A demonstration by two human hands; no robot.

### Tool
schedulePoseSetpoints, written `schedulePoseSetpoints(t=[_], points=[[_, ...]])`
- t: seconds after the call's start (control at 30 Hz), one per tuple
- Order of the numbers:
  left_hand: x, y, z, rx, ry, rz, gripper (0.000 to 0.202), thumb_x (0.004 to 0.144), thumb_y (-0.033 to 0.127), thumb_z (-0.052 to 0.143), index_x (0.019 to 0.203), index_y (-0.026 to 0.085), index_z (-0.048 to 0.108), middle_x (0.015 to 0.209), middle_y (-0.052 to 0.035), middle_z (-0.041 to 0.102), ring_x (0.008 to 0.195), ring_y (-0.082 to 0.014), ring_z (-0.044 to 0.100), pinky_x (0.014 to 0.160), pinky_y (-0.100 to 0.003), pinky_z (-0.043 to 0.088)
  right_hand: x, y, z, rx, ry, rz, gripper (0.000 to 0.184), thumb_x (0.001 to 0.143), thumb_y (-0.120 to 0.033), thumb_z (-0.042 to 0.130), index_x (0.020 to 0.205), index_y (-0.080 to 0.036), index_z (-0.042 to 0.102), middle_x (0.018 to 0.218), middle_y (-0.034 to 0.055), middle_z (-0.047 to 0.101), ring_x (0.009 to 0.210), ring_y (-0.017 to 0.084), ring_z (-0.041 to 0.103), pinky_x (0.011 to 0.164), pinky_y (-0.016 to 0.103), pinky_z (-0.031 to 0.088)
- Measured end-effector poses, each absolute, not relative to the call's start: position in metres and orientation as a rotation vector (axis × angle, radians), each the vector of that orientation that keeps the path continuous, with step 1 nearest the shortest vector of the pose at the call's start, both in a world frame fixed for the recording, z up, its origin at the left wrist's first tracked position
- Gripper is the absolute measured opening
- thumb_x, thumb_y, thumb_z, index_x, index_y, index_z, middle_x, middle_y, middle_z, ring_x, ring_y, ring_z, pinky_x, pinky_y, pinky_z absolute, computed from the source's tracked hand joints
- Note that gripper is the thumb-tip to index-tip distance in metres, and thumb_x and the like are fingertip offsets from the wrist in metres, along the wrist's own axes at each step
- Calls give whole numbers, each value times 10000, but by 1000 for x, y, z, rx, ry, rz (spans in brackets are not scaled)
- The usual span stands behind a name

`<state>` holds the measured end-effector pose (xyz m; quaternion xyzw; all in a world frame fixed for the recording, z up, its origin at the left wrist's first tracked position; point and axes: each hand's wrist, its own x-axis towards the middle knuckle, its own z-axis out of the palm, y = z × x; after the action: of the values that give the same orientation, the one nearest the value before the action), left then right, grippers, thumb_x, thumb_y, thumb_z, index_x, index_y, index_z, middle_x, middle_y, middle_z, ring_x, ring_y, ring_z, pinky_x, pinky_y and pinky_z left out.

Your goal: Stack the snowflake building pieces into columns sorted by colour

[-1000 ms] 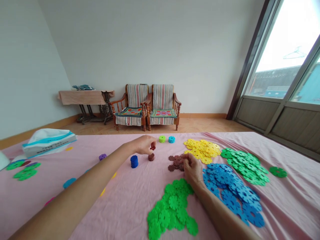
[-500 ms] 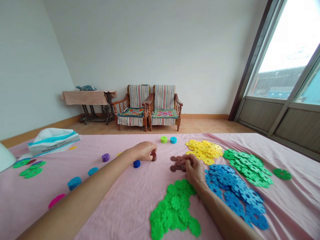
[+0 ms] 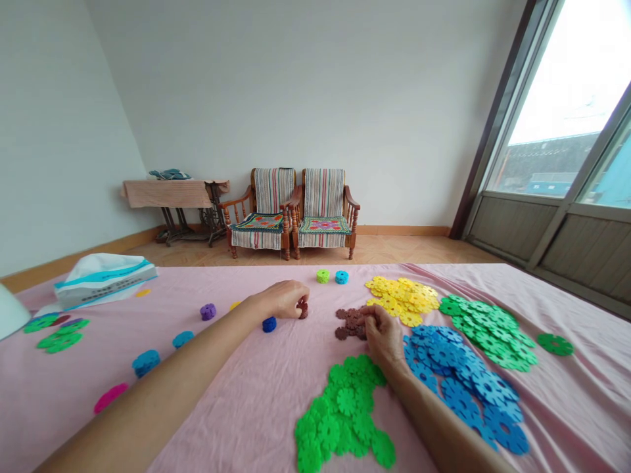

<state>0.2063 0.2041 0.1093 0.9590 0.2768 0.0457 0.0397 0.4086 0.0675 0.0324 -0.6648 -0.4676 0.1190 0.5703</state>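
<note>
My left hand (image 3: 288,298) is closed around a small stack of brown notched discs (image 3: 303,309) on the pink cloth. Beside it on the left stands a dark blue disc stack (image 3: 269,324). To the right lies a loose pile of brown snowflake discs (image 3: 351,322). My right hand (image 3: 383,330) reaches onto that pile's right edge, its thumb and forefinger pinched together at a brown disc. How much of that disc is in the pinch is partly hidden by the fingers.
Piles of yellow (image 3: 401,299), green (image 3: 493,332), blue (image 3: 458,374) and bright green discs (image 3: 345,414) surround my right arm. Lime (image 3: 323,276) and light blue stacks (image 3: 342,277) stand at the back. A purple stack (image 3: 208,311) and a tissue pack (image 3: 106,282) are on the left.
Hardly anything differs. Both hands stay in the same places at the brown discs, and the view has shifted very slightly.
</note>
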Motion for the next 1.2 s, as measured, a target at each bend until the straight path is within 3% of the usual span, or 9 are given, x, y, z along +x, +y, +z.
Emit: schedulePoseSetpoints(t=[0.1,0.2,0.33,0.47,0.57,0.67,0.9,1.03,1.2], points=[[205,201,116,2885,892,255,138,588,217,666,723,194,646,744,-18,672,727,-192,617,650,-259,448,409,68,31,-1569,-1102,273,244,743,-238,400,801,-160,624,684,36,680,556,151,576,485,225,408],[204,186,122,2779,1000,502,268,653,149,603,917,184,635,949,-48,667,886,-198,613,791,-283,464,410,69,30,-1566,-1102,271,250,745,-242,400,810,-160,627,690,39,681,556,152,579,488,228,413],[201,141,100,2512,1227,873,486,787,26,320,1252,128,419,1203,-126,567,1062,-158,569,881,-284,469,408,65,34,-1550,-1119,233,258,749,-251,400,808,-146,629,675,48,674,549,153,587,489,231,415],[198,94,52,2042,1171,1017,650,733,16,353,1363,159,285,1362,-120,448,1233,-170,449,995,-311,412,399,59,45,-1473,-1224,228,251,762,-225,385,783,-143,621,679,49,672,592,149,620,557,236,449],[200,82,34,1888,1214,976,718,706,29,391,1399,129,227,1441,-128,329,1321,-203,314,1091,-350,284,385,60,52,-1410,-1313,302,269,769,-193,363,798,-147,626,718,47,677,566,131,624,556,230,457],[206,88,39,1917,1337,921,727,727,18,373,1414,116,158,1441,-114,336,1342,-168,263,1117,-310,202,368,68,53,-1436,-1430,281,302,767,-155,361,888,-150,637,731,46,687,603,140,638,589,243,471],[214,100,50,1877,1557,802,728,744,71,418,1403,23,110,1434,-199,312,1335,-246,274,1095,-367,209,331,96,36,-1504,-1586,295,529,736,-40,337,1243,-93,476,1091,143,657,985,191,624,865,346,472],[213,100,50,1881,1594,767,704,740,59,415,1392,18,155,1421,-211,329,1330,-254,284,1086,-365,218,322,108,26,-1560,-1563,376,580,715,-23,345,1286,-63,434,1186,179,597,1120,215,551,948,380,424],[213,100,52,1895,1608,747,714,730,41,409,1400,66,163,1412,-176,364,1318,-230,314,1080,-355,230,318,115,19,-1577,-1478,393,590,727,-38,336,1312,-66,405,1207,177,583,1141,221,533,954,391,420]])
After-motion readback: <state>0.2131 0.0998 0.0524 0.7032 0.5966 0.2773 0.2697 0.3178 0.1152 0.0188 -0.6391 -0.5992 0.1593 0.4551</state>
